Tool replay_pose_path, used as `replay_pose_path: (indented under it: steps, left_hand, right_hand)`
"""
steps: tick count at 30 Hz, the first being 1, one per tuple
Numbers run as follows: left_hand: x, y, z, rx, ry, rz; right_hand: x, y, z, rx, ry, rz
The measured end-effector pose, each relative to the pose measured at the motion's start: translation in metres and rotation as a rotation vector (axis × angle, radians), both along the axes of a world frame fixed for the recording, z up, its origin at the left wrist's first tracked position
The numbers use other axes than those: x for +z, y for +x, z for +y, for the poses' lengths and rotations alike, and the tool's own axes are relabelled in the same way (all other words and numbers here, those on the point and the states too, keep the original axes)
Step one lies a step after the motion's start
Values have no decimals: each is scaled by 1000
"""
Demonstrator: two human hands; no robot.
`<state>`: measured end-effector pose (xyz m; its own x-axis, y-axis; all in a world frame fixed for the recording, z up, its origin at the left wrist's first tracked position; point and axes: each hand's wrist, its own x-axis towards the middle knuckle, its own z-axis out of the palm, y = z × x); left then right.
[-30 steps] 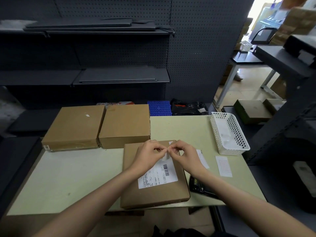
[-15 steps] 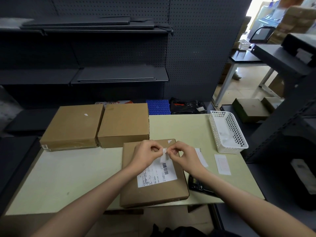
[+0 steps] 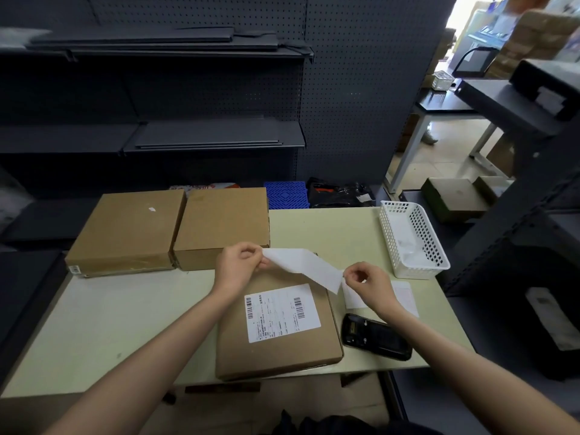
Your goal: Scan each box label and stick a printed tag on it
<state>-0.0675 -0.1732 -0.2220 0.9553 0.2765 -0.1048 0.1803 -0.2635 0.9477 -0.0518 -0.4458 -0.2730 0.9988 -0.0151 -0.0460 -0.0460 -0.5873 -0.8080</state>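
Both hands are up over the near cardboard box (image 3: 276,328), and a white paper strip (image 3: 303,267) is stretched between them: the left hand (image 3: 239,265) pinches its far-left end with curled fingers, the right hand (image 3: 367,285) pinches the lower right end between thumb and fingertips. The strip hangs in the air above the box's far edge, sloping down to the right. On the box top lies a white shipping label (image 3: 281,312) with barcodes. A black handheld scanner (image 3: 375,336) lies on the pale green table (image 3: 110,321) just right of the box. Two more cardboard boxes (image 3: 169,227) sit side by side at the far left, and a white perforated basket (image 3: 411,238) stands at the far right
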Motion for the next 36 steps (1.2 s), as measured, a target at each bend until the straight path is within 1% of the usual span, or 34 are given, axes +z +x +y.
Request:
replay_pose_path:
  steps: [4, 8, 10, 15, 18, 21, 24, 26, 29, 33, 36]
  left_hand:
    - [-9, 11, -6, -12, -50, -1]
    - [-14, 26, -20, -7, -125, 14]
    - [-14, 32, -29, -11, -129, 14]
    - [-16, 48, -61, -36, -55, 22]
    - [-17, 64, -81, -20, -76, 45]
    - [-15, 78, -98, 27, -86, 58]
    - [-16, 90, -112, 66, -115, 62]
    - [-18, 96, -119, 98, -114, 72]
    - [-24, 101, -124, 127, -84, 77]
    - [-34, 103, -127, 149, -34, 92]
    - [-41, 97, -123, 175, -1, 87]
  right_hand:
    - [-7, 2, -25, -80, -47, 53]
    - [-11, 1, -63, -191, -92, 56]
    - [-7, 2, -82, -236, -97, 20]
    - [9, 28, -123, -329, -55, -96]
    - [17, 53, -145, -363, -43, -132]
    - [19, 77, -160, -344, -51, -110]
    - [17, 100, -169, -321, -122, -89]
    - [12, 114, -175, -305, -152, -39]
    - [3, 125, -178, -244, -134, 28]
    - [-2, 127, -151, -60, -83, 64]
    - [0, 121, -112, 98, 46, 128]
